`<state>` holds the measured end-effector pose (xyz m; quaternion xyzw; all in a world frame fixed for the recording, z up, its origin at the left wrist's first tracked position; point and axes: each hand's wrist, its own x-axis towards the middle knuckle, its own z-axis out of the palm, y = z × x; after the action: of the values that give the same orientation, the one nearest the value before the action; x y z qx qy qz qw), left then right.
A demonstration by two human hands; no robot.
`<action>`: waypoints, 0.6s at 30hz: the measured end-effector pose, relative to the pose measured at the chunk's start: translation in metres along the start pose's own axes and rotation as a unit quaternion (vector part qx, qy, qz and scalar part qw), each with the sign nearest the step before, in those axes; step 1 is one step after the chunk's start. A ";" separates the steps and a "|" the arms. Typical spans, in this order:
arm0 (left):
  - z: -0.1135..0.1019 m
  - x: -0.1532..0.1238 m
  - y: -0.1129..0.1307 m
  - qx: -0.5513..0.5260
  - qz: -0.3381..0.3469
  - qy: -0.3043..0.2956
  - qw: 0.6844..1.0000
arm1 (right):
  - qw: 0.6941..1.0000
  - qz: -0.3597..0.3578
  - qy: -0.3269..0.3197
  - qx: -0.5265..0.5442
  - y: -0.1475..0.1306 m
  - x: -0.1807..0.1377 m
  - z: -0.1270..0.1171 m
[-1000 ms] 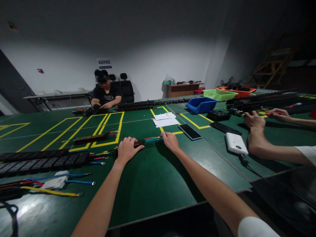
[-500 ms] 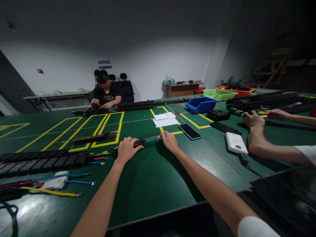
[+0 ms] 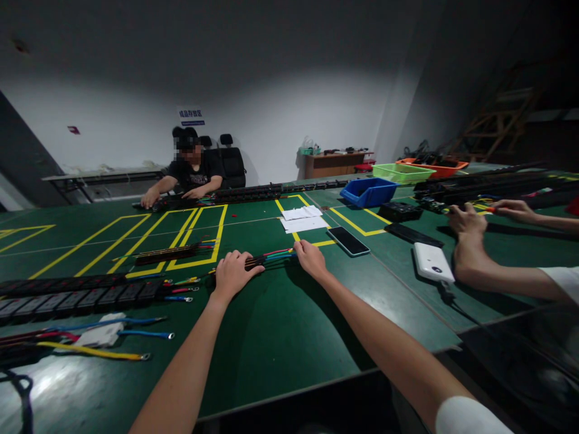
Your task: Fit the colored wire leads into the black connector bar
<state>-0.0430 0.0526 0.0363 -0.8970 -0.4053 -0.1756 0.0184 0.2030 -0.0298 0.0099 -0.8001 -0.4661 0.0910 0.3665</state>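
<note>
A dark strip with coloured wires (image 3: 270, 257) lies across the green table (image 3: 280, 337) in front of me. My left hand (image 3: 233, 274) is closed over the strip's left part, fingers curled on it. My right hand (image 3: 310, 258) pinches the coloured wire ends at the strip's right end. Both arms reach forward over the table.
Black power strips (image 3: 76, 296) and loose blue, red and yellow cables (image 3: 97, 343) lie at left. A phone (image 3: 348, 240), white papers (image 3: 303, 219), a white device (image 3: 432, 263) and a blue bin (image 3: 368, 191) sit right of centre. A co-worker's hands (image 3: 465, 220) work at right; another person sits across.
My hands stay on the strip. The person across the table has stretched one arm out to the left. The co-worker's hands at right have shifted slightly.
</note>
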 end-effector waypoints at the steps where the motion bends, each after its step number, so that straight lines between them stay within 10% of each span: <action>1: -0.001 0.000 0.001 0.000 -0.002 0.000 1.000 | 1.000 0.000 0.001 0.001 0.000 0.000 0.000; 18: 0.001 -0.001 -0.001 0.009 0.005 0.004 1.000 | 1.000 -0.003 0.018 0.008 0.002 0.001 0.002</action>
<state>-0.0441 0.0524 0.0351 -0.8980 -0.4025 -0.1751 0.0289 0.2040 -0.0280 0.0070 -0.7975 -0.4612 0.0795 0.3808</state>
